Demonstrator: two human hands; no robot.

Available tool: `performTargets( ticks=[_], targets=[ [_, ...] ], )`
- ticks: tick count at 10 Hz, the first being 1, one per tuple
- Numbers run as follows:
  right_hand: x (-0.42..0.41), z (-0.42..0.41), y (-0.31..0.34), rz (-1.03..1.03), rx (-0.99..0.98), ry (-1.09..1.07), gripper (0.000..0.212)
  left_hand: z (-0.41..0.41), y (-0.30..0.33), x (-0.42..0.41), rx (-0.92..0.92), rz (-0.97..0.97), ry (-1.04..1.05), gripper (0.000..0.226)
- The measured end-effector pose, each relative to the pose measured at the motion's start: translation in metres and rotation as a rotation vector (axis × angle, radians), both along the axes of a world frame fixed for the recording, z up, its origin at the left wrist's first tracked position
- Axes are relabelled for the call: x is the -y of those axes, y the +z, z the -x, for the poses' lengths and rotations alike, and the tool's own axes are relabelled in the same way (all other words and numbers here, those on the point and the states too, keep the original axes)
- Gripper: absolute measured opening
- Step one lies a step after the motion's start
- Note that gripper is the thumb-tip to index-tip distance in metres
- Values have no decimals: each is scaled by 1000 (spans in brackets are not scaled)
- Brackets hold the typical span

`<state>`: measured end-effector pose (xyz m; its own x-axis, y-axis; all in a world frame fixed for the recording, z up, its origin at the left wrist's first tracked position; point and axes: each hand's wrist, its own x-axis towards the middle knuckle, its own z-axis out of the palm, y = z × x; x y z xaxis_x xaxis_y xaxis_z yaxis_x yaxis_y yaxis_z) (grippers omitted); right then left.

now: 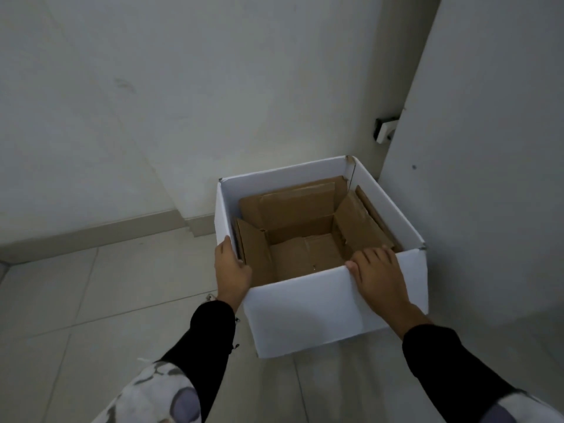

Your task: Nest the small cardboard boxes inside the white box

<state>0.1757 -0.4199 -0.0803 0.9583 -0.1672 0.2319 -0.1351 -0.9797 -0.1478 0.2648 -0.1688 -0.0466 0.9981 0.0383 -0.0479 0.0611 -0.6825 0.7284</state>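
Note:
A white box [305,312] stands open on the tiled floor, close to a wall corner. Inside it sits a brown cardboard box [302,239] with its flaps spread open against the white walls; more brown cardboard edges show along the right and left inner walls. My left hand [230,270] grips the white box's near-left corner, fingers curled over the rim. My right hand [378,276] lies over the front rim near the right side, fingers reaching inside onto the cardboard flap.
White walls [183,102] rise right behind the box, with a beige skirting [100,233] along the floor. A white panel [488,148] stands at the right. A small wall fitting [385,131] sits above the box's far corner. Tiled floor [106,300] spreads to the left.

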Motion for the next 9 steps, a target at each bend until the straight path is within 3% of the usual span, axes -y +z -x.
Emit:
performTargets(
  ticks=[1,2,3,6,8,9],
  targets=[
    [24,-17,2,-37,-75,-48,34,-10,6,25,15,-33,-101,53],
    [36,-30,4,-72,-29,-54,35,-27,3,35,44,-81,-179,55],
    [34,-42,6,-155,35,-60,49,-42,-3,36,60,-110,-175,56],
    [39,-54,-3,-174,61,-68,49,-51,-9,37,62,-130,-139,53],
    [30,-64,20,-234,32,-6,37,-45,7,44,54,-134,-36,46],
    [22,-90,47,-251,1,97,15,-53,19,44,103,-113,-4,38]
  ],
)
